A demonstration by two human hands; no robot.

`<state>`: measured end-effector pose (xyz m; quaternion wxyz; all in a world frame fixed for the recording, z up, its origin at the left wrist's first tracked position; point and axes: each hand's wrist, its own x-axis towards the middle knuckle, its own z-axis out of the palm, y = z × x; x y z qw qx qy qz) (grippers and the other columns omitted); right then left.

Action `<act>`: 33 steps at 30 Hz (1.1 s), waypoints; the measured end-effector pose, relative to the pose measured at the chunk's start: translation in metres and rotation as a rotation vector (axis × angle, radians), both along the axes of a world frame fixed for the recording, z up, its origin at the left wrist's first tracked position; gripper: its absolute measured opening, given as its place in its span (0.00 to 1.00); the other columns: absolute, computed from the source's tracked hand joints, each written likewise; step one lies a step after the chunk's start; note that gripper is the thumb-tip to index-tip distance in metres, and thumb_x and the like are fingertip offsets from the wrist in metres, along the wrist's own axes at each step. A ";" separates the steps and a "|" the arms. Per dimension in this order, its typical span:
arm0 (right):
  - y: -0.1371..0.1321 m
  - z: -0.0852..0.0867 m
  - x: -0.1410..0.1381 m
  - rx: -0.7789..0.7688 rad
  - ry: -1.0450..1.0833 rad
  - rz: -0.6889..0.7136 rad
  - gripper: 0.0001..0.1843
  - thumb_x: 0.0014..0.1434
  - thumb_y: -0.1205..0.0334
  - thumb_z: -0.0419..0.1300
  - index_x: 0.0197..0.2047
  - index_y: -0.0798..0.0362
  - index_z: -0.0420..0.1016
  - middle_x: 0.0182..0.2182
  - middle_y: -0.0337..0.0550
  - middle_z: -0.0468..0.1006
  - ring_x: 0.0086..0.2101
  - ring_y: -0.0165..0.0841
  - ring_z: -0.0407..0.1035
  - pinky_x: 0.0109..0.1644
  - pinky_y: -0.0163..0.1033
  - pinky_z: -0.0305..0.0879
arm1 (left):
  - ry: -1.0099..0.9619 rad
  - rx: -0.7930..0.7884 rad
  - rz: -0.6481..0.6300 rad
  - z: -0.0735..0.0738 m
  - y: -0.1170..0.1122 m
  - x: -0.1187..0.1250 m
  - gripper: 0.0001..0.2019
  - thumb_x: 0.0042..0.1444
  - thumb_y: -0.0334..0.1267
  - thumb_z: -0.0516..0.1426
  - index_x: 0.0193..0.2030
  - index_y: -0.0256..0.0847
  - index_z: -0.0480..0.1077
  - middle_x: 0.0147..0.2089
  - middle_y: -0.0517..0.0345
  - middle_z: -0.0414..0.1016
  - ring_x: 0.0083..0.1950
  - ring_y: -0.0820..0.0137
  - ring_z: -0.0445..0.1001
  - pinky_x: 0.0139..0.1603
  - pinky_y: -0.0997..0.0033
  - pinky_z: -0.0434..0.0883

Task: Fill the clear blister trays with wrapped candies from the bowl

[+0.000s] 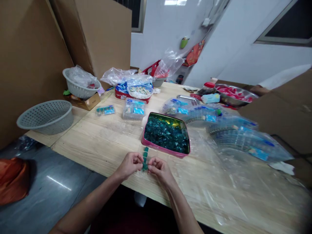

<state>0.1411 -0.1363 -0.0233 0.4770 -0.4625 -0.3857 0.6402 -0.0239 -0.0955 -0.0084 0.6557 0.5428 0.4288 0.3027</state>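
My left hand (130, 164) and my right hand (158, 169) meet near the front edge of the wooden table (97, 143). Both are closed in a pinch on a short row of small teal wrapped pieces (145, 158) that sits between the fingertips, inside what looks like a thin clear sleeve. Just beyond the hands stands a pink tin (166, 134) filled with many more teal wrapped pieces.
A fanned pile of clear plastic bags with blue labels (234, 133) lies to the right. Small packed boxes (133, 109) and a packet (105, 110) sit behind the tin. Two grey perforated baskets (46, 117) (81, 84) stand at the left, cardboard sheets behind them. A metal bowl (232, 94) is at the far right.
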 end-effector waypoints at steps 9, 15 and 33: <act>-0.013 -0.012 -0.016 0.159 -0.722 0.010 0.05 0.44 0.71 0.53 0.22 0.52 0.64 0.17 0.35 0.66 0.21 0.29 0.61 0.26 0.32 0.54 | 0.671 0.550 -0.171 -0.010 -0.020 -0.003 0.11 0.47 0.22 0.51 0.26 0.38 0.71 0.24 0.58 0.70 0.28 0.70 0.68 0.31 0.73 0.61; -0.012 -0.004 -0.014 0.318 -0.982 0.083 0.09 0.45 0.74 0.50 0.23 0.53 0.68 0.22 0.39 0.70 0.24 0.30 0.64 0.30 0.33 0.56 | 0.707 0.649 -0.207 -0.001 -0.022 -0.004 0.12 0.49 0.22 0.50 0.31 0.36 0.73 0.34 0.50 0.73 0.37 0.65 0.72 0.39 0.70 0.64; -0.023 -0.007 -0.019 0.443 -1.053 0.161 0.09 0.51 0.76 0.53 0.30 0.52 0.67 0.28 0.39 0.70 0.29 0.31 0.66 0.34 0.33 0.59 | 0.541 0.710 -0.313 -0.008 -0.030 -0.014 0.10 0.48 0.22 0.50 0.35 0.39 0.64 0.38 0.54 0.69 0.41 0.67 0.68 0.44 0.70 0.65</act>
